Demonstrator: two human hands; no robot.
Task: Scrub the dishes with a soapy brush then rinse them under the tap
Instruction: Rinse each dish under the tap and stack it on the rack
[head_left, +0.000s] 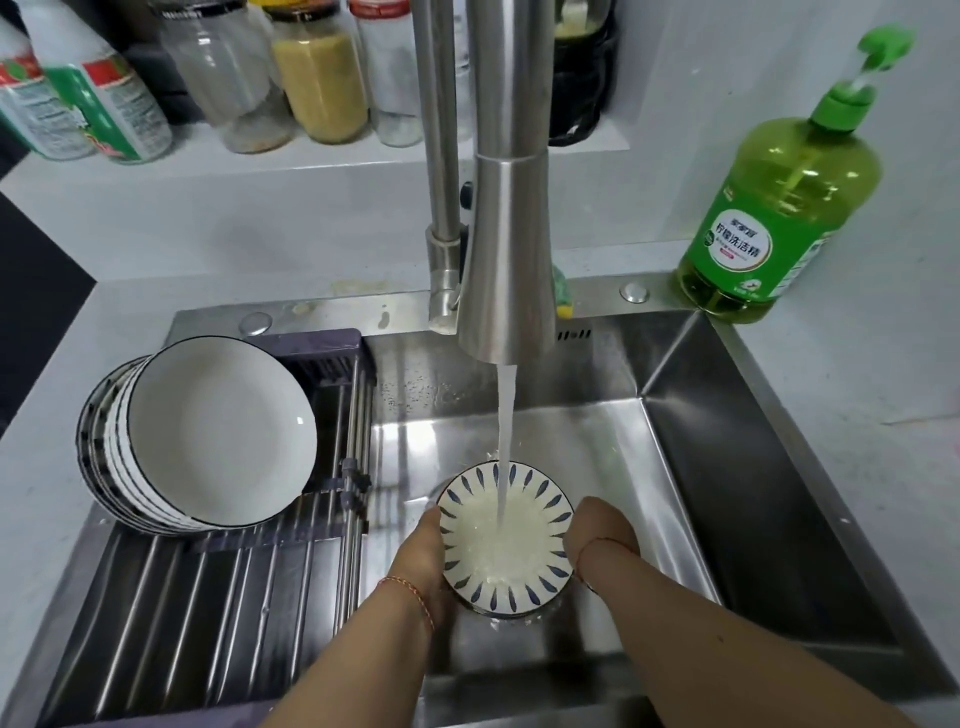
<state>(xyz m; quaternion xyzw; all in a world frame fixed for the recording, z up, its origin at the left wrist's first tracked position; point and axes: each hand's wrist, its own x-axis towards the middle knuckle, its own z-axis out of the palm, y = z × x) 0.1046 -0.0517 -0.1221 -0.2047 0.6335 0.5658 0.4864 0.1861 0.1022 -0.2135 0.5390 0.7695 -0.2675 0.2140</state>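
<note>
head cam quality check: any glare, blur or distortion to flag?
Head view: strong glare on the sink floor behind the bowl; fisheye bends the tap and jars outward; soap bottle pump looks smeared; stream and bowl sharp enough.

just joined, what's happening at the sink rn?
A person is rinsing a small white bowl with blue leaf-shaped marks under the running steel tap. The left hand and right hand hold it from either side, and water is pooling inside it. A stack of white bowls with dark rims leans on the drying rack over the left of the sink. A green dish soap bottle stands at the back right corner. No brush is visible.
</note>
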